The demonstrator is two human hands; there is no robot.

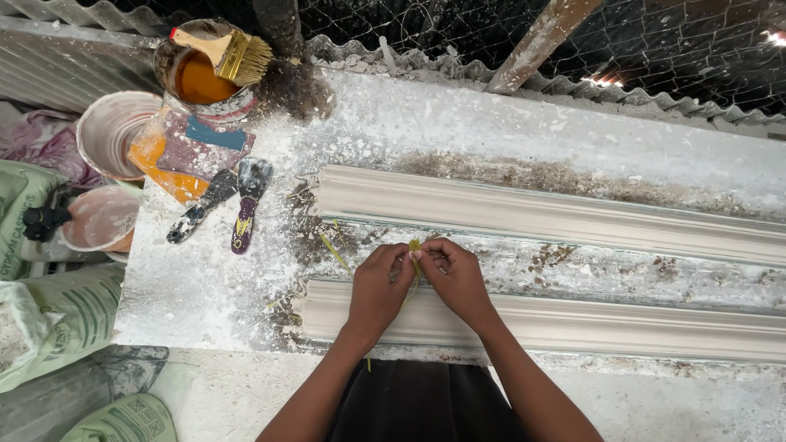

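Both my hands meet over the dusty table [205, 286], between two long white plaster mouldings [557, 217]. My left hand [378, 288] and right hand [455, 277] each pinch narrow on a thin yellowish fibre strand [415, 255], which hangs toward the near moulding [622, 327]. I judge the step to be separating or twisting fibre; the next move calls for a steady, even pull. Two scrapers [229, 209] and a brush [231, 51] on a tin [201, 82] lie well apart, left.
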